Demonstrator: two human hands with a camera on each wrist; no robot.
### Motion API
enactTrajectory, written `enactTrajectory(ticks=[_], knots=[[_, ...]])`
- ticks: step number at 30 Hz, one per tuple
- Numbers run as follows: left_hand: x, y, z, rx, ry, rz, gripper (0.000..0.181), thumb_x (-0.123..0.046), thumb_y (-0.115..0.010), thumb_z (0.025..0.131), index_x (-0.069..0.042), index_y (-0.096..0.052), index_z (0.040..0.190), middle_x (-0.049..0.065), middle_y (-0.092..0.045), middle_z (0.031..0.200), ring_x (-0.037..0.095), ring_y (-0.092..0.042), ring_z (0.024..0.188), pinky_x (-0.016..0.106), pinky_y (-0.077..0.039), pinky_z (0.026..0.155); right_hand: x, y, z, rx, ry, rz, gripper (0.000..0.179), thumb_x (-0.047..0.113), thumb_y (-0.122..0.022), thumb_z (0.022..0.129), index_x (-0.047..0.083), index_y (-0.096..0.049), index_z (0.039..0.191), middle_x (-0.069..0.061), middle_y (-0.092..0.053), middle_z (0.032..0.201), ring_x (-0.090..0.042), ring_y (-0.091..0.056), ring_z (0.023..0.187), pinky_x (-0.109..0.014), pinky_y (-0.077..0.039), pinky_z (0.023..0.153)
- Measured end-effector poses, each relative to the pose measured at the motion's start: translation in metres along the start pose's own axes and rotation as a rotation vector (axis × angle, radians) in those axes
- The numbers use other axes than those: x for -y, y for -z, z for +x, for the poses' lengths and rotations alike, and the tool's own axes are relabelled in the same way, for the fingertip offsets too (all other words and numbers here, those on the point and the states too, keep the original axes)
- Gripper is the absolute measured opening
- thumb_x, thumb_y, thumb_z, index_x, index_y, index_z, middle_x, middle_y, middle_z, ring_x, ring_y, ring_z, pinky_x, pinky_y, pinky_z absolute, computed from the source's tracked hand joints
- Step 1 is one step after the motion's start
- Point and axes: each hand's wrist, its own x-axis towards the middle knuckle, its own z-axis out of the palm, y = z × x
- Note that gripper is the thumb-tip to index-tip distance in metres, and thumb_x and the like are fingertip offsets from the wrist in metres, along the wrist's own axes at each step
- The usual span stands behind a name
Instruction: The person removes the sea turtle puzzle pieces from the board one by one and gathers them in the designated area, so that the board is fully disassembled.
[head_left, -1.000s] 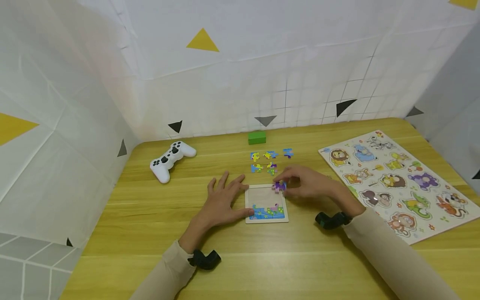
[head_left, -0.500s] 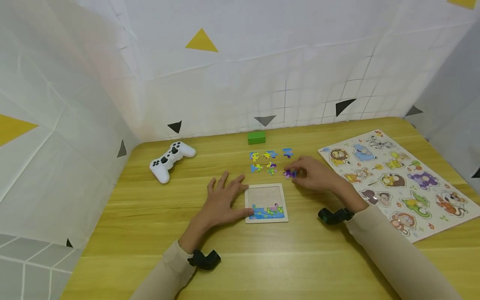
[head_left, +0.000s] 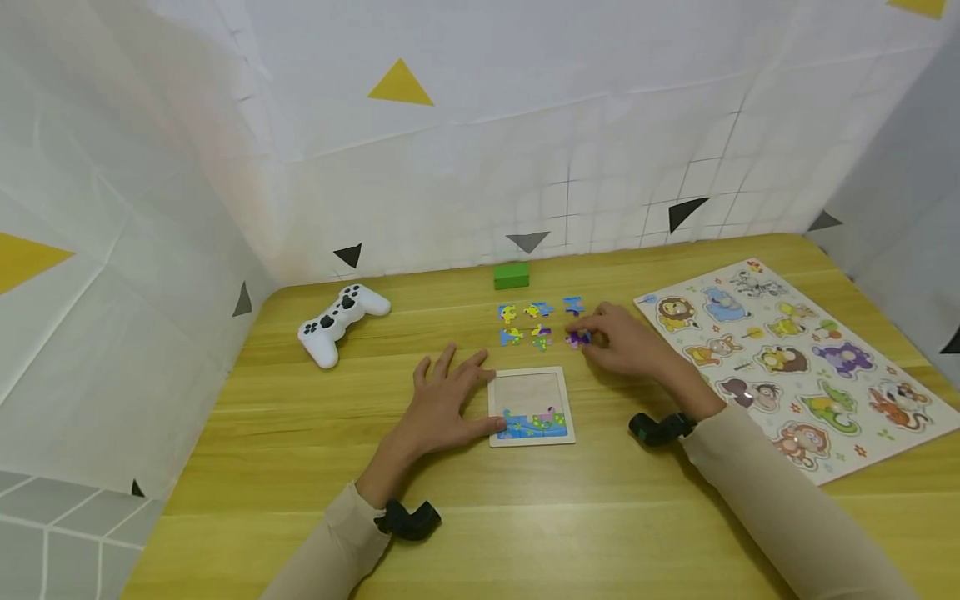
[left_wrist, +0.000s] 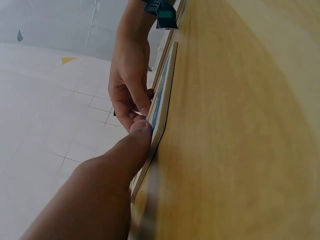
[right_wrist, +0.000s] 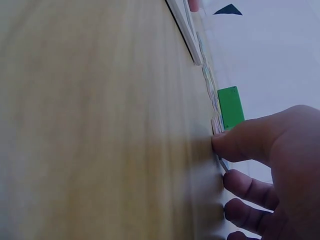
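Note:
My left hand [head_left: 442, 410] lies spread beside a small wooden puzzle tray [head_left: 532, 442]. Its thumb rests on the tray's left edge. Joined blue and green pieces [head_left: 536, 427] fill the tray's lower part; bare wood shows above them. My right hand [head_left: 628, 342] pinches a purple puzzle piece [head_left: 577, 339] down at the table, between thumb and fingers. Several loose puzzle pieces [head_left: 511, 337] lie in two rows just left of it and behind. In the right wrist view, the thumb and fingertips [right_wrist: 239, 182] lie close to the table at the piece.
Behind the loose pieces stands a green block [head_left: 512, 276]. A white game controller [head_left: 343, 322] sits at the back left. On the right lies a large animal puzzle board [head_left: 795, 367], close to my right forearm. White patterned cloth [head_left: 480, 167] rises behind the table.
My right hand has carried the purple piece from the tray's top right corner back to the loose pieces' row, away from me. My left hand has stayed in place.

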Motion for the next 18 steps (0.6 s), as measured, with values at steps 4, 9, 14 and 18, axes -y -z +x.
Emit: enactTrajectory(ticks=[4,9,14,18], knots=[[0.0000,0.0001,-0.0004,0.001,0.003,-0.005,0.074,-0.077,-0.059,0.085,-0.034,-0.050,0.144,-0.009,-0.027,0.169,0.038,-0.006,0.160,0.068,-0.002,0.119,-0.0006,0.0004,0.0024,-0.005,0.006,-0.004,0.039,0.008,-0.068,0.091,0.009,-0.071,0.130,-0.010,-0.057,0.093,-0.020,-0.038,0.077,-0.033,-0.032,0.068],[0.0001,-0.0003,-0.0007,0.002,0.007,-0.004,0.074,-0.078,-0.058,0.085,-0.034,-0.050,0.144,-0.011,-0.026,0.169,0.038,-0.006,0.160,0.068,-0.002,0.120,-0.0022,0.0006,0.0064,-0.001,0.002,-0.005,0.038,0.009,-0.068,0.091,0.009,-0.071,0.129,-0.010,-0.055,0.092,-0.020,-0.038,0.078,-0.033,-0.032,0.068],[0.0008,-0.0008,-0.0004,-0.006,0.002,-0.001,0.074,-0.078,-0.058,0.085,-0.034,-0.050,0.144,-0.010,-0.027,0.169,0.038,-0.007,0.160,0.068,-0.003,0.119,-0.0036,0.0013,0.0092,0.002,-0.007,0.020,0.034,0.008,-0.069,0.091,0.010,-0.073,0.125,-0.009,-0.054,0.091,-0.021,-0.039,0.079,-0.034,-0.033,0.069],[0.0013,-0.0009,-0.0003,-0.011,-0.002,-0.001,0.074,-0.077,-0.059,0.085,-0.034,-0.050,0.144,-0.010,-0.028,0.169,0.038,-0.007,0.160,0.068,-0.003,0.119,-0.0047,0.0018,0.0104,-0.006,-0.017,0.039,0.029,0.009,-0.069,0.092,0.011,-0.074,0.121,-0.011,-0.058,0.096,-0.021,-0.043,0.081,-0.035,-0.037,0.071]])
